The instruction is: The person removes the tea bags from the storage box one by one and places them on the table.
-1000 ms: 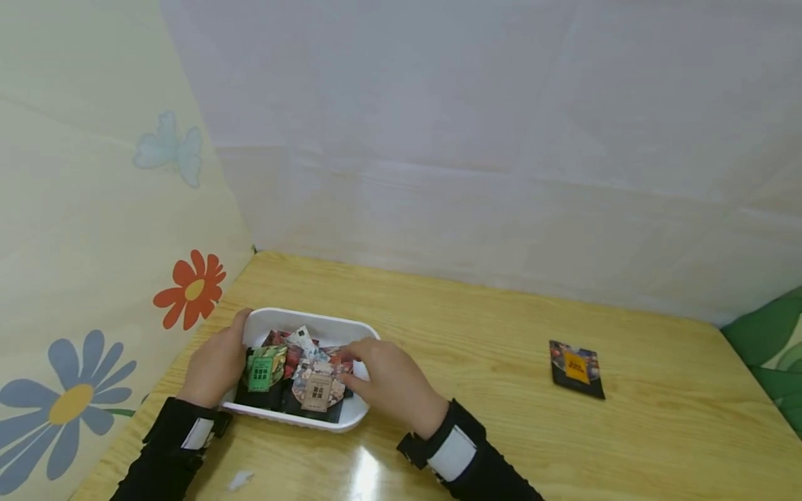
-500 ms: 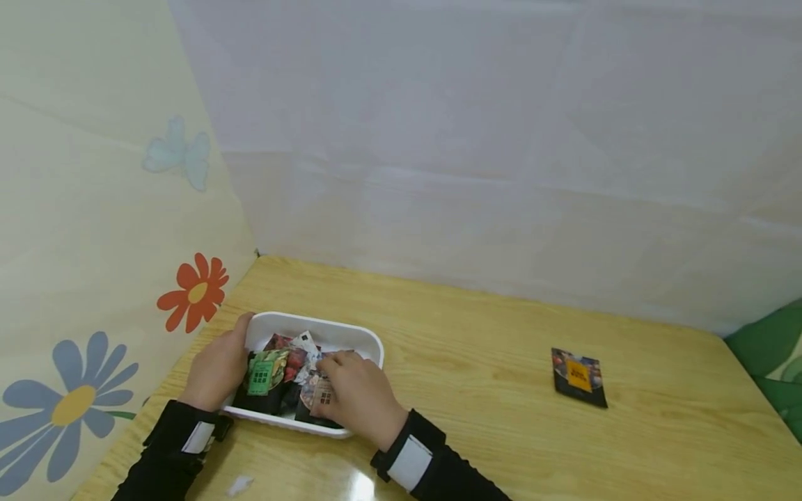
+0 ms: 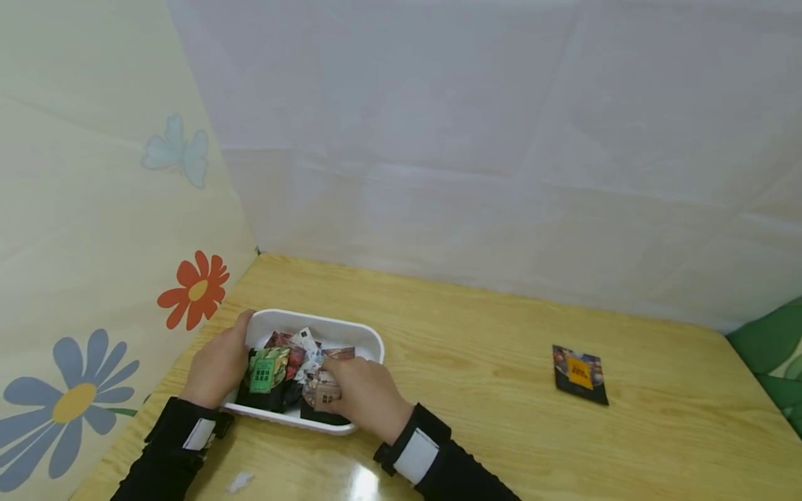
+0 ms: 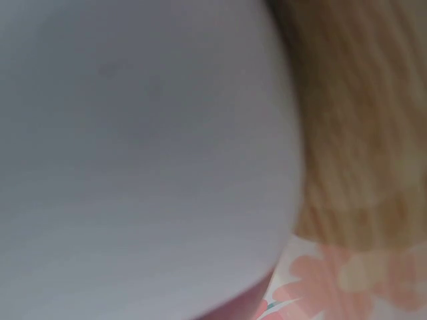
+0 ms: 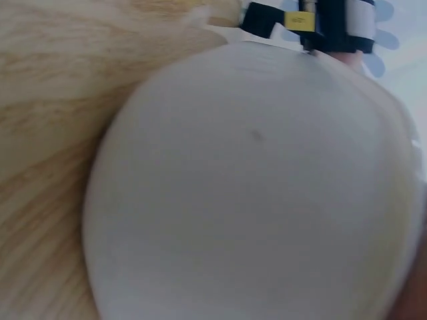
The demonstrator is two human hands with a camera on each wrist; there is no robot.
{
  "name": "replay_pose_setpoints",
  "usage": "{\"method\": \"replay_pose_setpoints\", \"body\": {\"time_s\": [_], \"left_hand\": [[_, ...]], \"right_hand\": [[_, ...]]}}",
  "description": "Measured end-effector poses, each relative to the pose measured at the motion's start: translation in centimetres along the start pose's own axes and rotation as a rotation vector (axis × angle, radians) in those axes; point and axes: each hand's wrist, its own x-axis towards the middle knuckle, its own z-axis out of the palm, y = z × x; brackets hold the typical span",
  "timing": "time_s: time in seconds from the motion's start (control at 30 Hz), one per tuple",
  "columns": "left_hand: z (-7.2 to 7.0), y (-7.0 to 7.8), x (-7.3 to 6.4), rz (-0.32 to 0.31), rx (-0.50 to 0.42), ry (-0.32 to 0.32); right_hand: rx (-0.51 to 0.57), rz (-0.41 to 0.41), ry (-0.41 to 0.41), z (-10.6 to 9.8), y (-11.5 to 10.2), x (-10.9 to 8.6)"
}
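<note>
In the head view a white plastic tray (image 3: pixel 332 325) sits on the table's left part. My left hand (image 3: pixel 216 365) grips its left side. Inside, the right hand (image 3: pixel 371 395) pinches a black sachet with a beige label (image 3: pixel 321 394) between thumb and fingers; the hand covers its right part. Beside that lies a black sachet with a green label (image 3: pixel 263 376). Red sachets (image 3: pixel 294 362) and a small white packet (image 3: pixel 305 341) lie behind them. Both wrist views are filled by the tray's outer wall (image 4: pixel 133 147), which hides most of each hand's fingers.
A black sachet with an orange label (image 3: pixel 580 374) lies alone on the wooden table (image 3: pixel 464 362) at the right. A small white scrap (image 3: pixel 241 482) lies near the front. A white cloth backdrop (image 3: pixel 470 139) and a flowered wall (image 3: pixel 81 229) border the table.
The right hand has moved left and down from the tray's right side onto the beige-label sachet, which has shifted slightly to the right. The left hand has stayed on the tray.
</note>
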Motion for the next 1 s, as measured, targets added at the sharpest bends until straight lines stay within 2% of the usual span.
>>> {"method": "replay_pose_setpoints", "body": {"time_s": [0.1, 0.17, 0.37, 0.47, 0.63, 0.83, 0.93, 1.0], "left_hand": [[0.0, 0.1, 0.1, 0.002, -0.002, -0.001], [-0.1, 0.0, 0.1, 0.005, 0.001, 0.000], [-0.2, 0.1, 0.3, 0.001, 0.002, -0.003], [-0.2, 0.2, 0.2, -0.009, -0.007, -0.008], [0.1, 0.4, 0.3, 0.001, -0.018, -0.018], [0.4, 0.7, 0.6, 0.023, -0.024, -0.036], [0.0, 0.3, 0.5, 0.027, -0.022, -0.043], [-0.4, -0.5, -0.2, 0.012, -0.014, -0.038]], "right_hand": [[0.082, -0.013, -0.044, -0.7, 0.5, -0.1], [0.172, -0.017, -0.056, -1.5, 0.9, -0.2], [0.466, -0.029, -0.033, -4.4, 2.0, -1.0], [0.557, -0.043, -0.013, -5.4, 3.1, -1.7], [0.564, -0.012, 0.045, -7.3, 6.2, -3.6], [0.495, 0.084, 0.101, -10.6, 11.5, -8.0], [0.430, 0.164, 0.133, -11.9, 13.9, -10.3], [0.413, 0.199, 0.136, -12.2, 15.2, -11.2]]}}
